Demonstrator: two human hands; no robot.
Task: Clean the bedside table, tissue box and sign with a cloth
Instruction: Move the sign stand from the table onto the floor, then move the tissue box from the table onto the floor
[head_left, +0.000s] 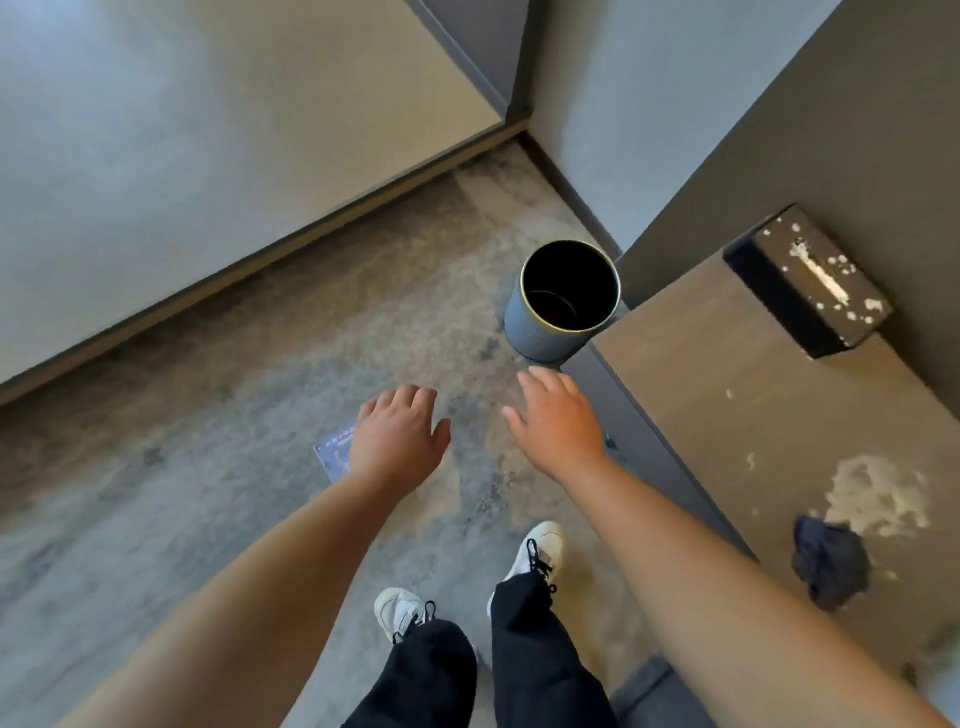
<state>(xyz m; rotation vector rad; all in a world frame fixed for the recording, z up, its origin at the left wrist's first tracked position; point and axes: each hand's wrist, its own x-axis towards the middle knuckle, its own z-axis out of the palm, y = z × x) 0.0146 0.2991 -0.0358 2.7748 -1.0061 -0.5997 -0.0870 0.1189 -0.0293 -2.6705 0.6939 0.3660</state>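
Left hand (397, 436): palm down, fingers spread and released, grasping nothing, held above the mottled grey-brown floor (208, 467); a flat blue printed sign (332, 454) lies on the floor, partly hidden under this hand; contact cannot be told. Right hand (558, 418): fingers loose and extended, empty, near the front corner of the brown flat-topped bedside table (727, 405). Table top: white dusty smears; crumpled dark blue cloth (831, 566) at its near end; black rectangular tissue box (808, 283), white-speckled, at its far end against the wall. Grey cylindrical waste bin (563, 301): upright on the floor, just beside the table.
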